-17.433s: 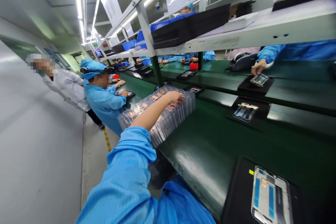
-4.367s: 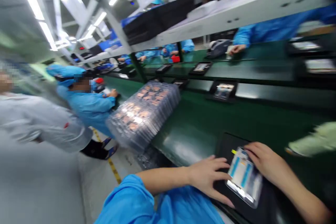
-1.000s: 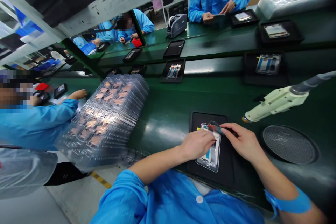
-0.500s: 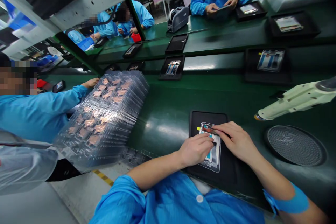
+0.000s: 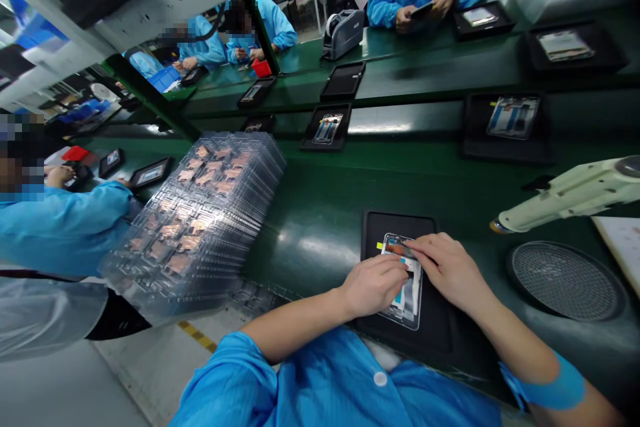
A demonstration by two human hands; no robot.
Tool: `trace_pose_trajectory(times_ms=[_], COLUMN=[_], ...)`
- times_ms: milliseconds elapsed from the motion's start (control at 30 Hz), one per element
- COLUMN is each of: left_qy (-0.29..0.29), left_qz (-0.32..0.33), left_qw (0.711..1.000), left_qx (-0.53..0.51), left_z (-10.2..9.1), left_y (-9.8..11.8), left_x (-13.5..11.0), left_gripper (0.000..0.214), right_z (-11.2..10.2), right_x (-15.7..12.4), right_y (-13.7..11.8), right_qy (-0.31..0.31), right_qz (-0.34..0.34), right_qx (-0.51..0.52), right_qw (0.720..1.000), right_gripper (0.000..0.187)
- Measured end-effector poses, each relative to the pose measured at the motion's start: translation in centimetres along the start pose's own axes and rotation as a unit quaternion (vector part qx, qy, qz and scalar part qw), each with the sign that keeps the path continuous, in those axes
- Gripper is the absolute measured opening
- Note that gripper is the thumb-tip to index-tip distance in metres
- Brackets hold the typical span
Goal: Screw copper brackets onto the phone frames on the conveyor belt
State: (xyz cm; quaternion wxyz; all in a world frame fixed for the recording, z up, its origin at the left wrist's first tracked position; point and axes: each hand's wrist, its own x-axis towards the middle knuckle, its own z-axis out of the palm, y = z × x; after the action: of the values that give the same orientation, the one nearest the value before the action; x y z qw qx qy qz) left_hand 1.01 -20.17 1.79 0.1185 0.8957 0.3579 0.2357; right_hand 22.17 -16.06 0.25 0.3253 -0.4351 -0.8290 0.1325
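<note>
In front of me a black tray (image 5: 373,230) lies on the green bench and carries an open device frame (image 5: 413,310) with white and blue parts and a yellow tab. A copper-coloured foil piece (image 5: 395,249) lies across its upper part. My right hand (image 5: 453,270) comes from the right, thumb and fingers closed at the foil's right end. Just below the foil, my left hand (image 5: 375,285) is bent over the frame with fingers together, its fingertips near the middle. Whatever it pinches is hidden.
To the left stands a tall stack of clear plastic trays (image 5: 200,213) with copper-coloured pieces. A pale green nozzle arm (image 5: 565,197) hangs over a round grille (image 5: 565,280) at the right. Farther back are more black trays (image 5: 327,127), a tape dispenser (image 5: 344,33) and co-workers in blue.
My hands have barely moved over the frame. At the left, a co-worker has drawn their outstretched arm back, and a black tray with a device now shows beside the stack.
</note>
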Motion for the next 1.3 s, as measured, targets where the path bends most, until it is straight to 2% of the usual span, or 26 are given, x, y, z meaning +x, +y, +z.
trace_pose_trajectory(times_ms=[100, 233, 367, 467, 867, 1000, 1100, 1200, 1300], left_qy=[-0.002, -0.025, -0.06, -0.071, -0.072, -0.078, -0.068, -0.085, -0.104], left_qz=[-0.029, -0.052, -0.06, -0.056, -0.051, -0.044, -0.054, -0.051, -0.028], left_qw=[0.999, 0.997, 0.993, 0.992, 0.993, 0.995, 0.995, 0.994, 0.992], left_qx=[0.023, 0.06, 0.076, 0.086, 0.081, 0.051, 0.04, 0.046, 0.06], left_z=[-0.3, -0.7, -0.9, -0.8, -1.2, -1.9, -2.5, -2.9, -2.9], left_y=[0.2, 0.6, 1.0, 1.2, 1.3, -0.1, -2.1, -3.8, -4.5], left_x=[0.0, 0.0, -0.1, -0.1, 0.0, 0.3, 0.6, 0.8, 0.8], left_gripper=[0.027, 0.039, 0.045, 0.048, 0.049, 0.048, 0.046, 0.046, 0.044], right_z=[0.3, 0.5, 0.5, 0.4, 0.3, -0.9, -1.6, -1.6, -1.1], right_x=[-0.2, -0.5, -0.8, -0.9, -0.8, -1.2, -1.9, -2.6, -3.1], right_y=[-0.3, -0.8, -1.1, -0.9, -1.1, -1.2, -0.8, -0.3, 0.2], right_qy=[0.016, 0.017, -0.008, -0.027, -0.042, 0.011, 0.05, 0.037, 0.022], right_qz=[0.005, -0.024, -0.094, -0.118, -0.1, -0.074, -0.054, -0.068, -0.077], right_qx=[-0.023, -0.045, -0.032, -0.038, -0.047, 0.03, 0.031, -0.003, -0.037], right_qw=[1.0, 0.999, 0.995, 0.992, 0.993, 0.997, 0.997, 0.997, 0.996], right_gripper=[0.033, 0.032, 0.046, 0.053, 0.057, 0.05, 0.043, 0.041, 0.044])
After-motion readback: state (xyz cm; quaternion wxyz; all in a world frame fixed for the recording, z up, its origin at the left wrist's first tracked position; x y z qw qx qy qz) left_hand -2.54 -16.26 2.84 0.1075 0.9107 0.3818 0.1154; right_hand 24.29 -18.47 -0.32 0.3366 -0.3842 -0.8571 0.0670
